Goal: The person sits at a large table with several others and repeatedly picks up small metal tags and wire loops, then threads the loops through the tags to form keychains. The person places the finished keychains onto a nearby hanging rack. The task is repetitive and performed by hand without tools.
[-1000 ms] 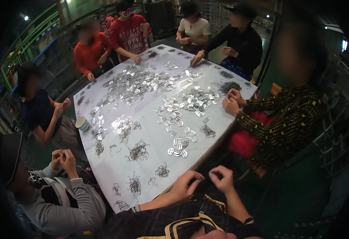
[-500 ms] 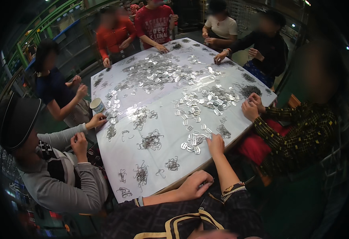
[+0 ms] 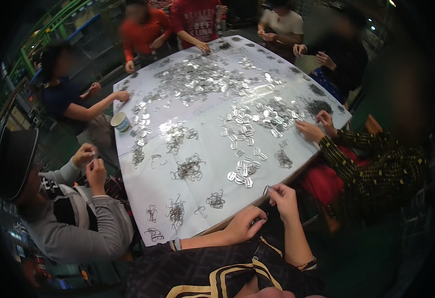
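Note:
My right hand is raised just off the table's near edge, thumb and fingers pinching a small silvery slotted metal plate. My left hand is curled closed at the same edge, to the left of my right. Small dark metal pieces, apparently wire hooks, show between its fingers. Ahead of my right hand lies a small pile of slotted metal plates. Thin wire hooks lie in a loose heap on the table to the left of that pile.
The white-covered table carries a large spread of plates and more hook heaps. A paper cup stands at its left edge. Several people work around it; the nearest on the right has patterned sleeves.
My right hand has drawn back from the plate pile toward my left hand, carrying a plate. On the left, the grey-sleeved person's hand left the table; a dark-shirted person's hand reached onto it.

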Demonstrator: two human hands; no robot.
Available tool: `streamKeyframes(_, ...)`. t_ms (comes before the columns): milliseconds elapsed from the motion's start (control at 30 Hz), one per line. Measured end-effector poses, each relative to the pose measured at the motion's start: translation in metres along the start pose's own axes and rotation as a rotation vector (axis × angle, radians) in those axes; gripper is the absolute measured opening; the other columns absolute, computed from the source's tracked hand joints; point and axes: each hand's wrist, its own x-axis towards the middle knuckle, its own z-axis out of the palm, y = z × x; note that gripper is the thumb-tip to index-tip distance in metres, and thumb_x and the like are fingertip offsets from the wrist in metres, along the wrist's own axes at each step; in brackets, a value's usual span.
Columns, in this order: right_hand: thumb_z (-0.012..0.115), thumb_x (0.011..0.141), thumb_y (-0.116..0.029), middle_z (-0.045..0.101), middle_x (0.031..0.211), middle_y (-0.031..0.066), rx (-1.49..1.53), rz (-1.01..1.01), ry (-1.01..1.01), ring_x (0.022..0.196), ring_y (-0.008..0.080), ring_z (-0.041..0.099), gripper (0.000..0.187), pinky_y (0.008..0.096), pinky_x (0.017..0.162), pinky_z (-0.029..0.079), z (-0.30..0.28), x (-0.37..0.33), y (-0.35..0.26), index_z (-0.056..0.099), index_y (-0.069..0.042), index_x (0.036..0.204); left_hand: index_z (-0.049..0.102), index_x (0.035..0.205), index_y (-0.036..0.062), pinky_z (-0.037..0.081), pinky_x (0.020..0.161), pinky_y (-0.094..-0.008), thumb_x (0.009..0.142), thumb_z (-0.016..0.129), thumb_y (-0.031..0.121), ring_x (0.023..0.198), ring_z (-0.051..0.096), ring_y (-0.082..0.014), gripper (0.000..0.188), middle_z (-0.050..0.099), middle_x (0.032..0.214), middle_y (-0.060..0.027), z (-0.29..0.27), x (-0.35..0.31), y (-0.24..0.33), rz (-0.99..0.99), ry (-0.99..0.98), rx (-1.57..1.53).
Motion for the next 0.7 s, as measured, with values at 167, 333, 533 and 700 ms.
streamKeyframes(167, 0.07, 0.086, -0.009, 0.062, 0.068, 0.0004, 0.065, -0.022, 0.059, 0.055, 0.0032, 0.052, 0.012, 0.0183, 0.049, 0.041, -0.007, -0.049, -0.009, 0.066, 0.003, 0.085, 0.06, 0.095, 0.0023, 0.048, 0.074, -0.0357, 0.082, 0.064, 0.001, 0.083, 0.06, -0.0281, 0.013, 0.061, 0.09, -0.0121, 0.003, 0.005, 0.001, -0.04, -0.012, 0.013)
streamKeyframes(333, 0.071, 0.084, -0.008, 0.061, 0.066, -0.0001, -0.004, -0.055, 0.138, 0.056, 0.0034, 0.053, 0.012, 0.019, 0.051, 0.042, -0.006, -0.068, -0.011, 0.066, 0.003, 0.082, 0.059, 0.093, 0.003, 0.047, 0.069, -0.0365, 0.082, 0.065, 0.003, 0.079, 0.058, -0.0287, 0.012, 0.059, 0.085, -0.0119, 0.008, 0.007, 0.004, -0.01, -0.036, 0.023)
streamKeyframes(533, 0.07, 0.082, -0.003, 0.063, 0.069, 0.0026, -0.104, -0.163, 0.199, 0.059, 0.0055, 0.056, 0.008, 0.0214, 0.055, 0.045, 0.004, -0.074, -0.008, 0.066, 0.004, 0.08, 0.06, 0.093, 0.0035, 0.046, 0.066, -0.0369, 0.081, 0.066, 0.004, 0.077, 0.058, -0.0287, 0.013, 0.059, 0.085, -0.0125, 0.007, 0.002, -0.002, -0.057, -0.051, 0.084)
streamKeyframes(700, 0.07, 0.079, 0.0, 0.061, 0.07, 0.0043, -0.129, -0.218, 0.236, 0.06, 0.0063, 0.055, 0.008, 0.0216, 0.055, 0.044, 0.001, -0.081, 0.0, 0.064, 0.004, 0.078, 0.064, 0.091, 0.0043, 0.05, 0.074, -0.0374, 0.08, 0.068, 0.006, 0.083, 0.062, -0.0308, 0.012, 0.064, 0.087, -0.0115, -0.011, 0.007, -0.007, 0.007, -0.073, 0.098)
